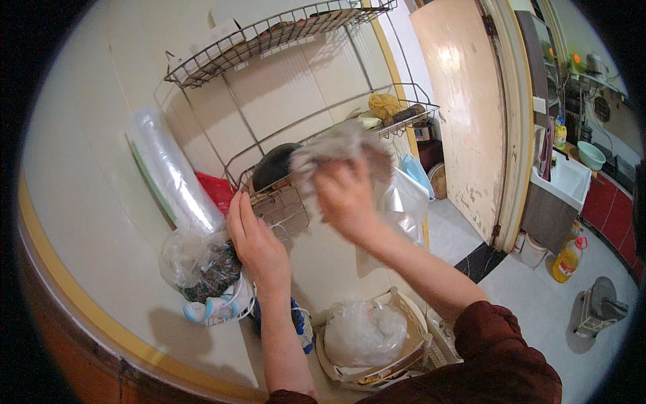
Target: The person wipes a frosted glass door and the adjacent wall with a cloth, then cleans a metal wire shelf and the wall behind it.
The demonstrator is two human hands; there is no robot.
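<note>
My right hand point(345, 197) is shut on a grey-brown cloth point(343, 149), both blurred, in front of the wall rack's lower wire shelf point(323, 113). A dark rounded object point(275, 166) sits in that shelf, just left of the cloth. To the left, my left hand point(257, 242) is raised with its fingers straight and together, beside the shelf's left end; its palm is turned away and what it touches is hidden. Close by it are a red item point(216, 191), a roll of clear plastic point(174, 169) and a clear plastic bag with dark contents point(207, 267).
An upper wire shelf point(282, 38) holds a white box point(217, 38). Yellow yarn-like material point(384, 105) lies at the lower shelf's right. Below stands a basket point(353, 377) with a plastic bag point(366, 333). At right are a worn door point(464, 116), a sink point(570, 182) and an oil bottle point(568, 262).
</note>
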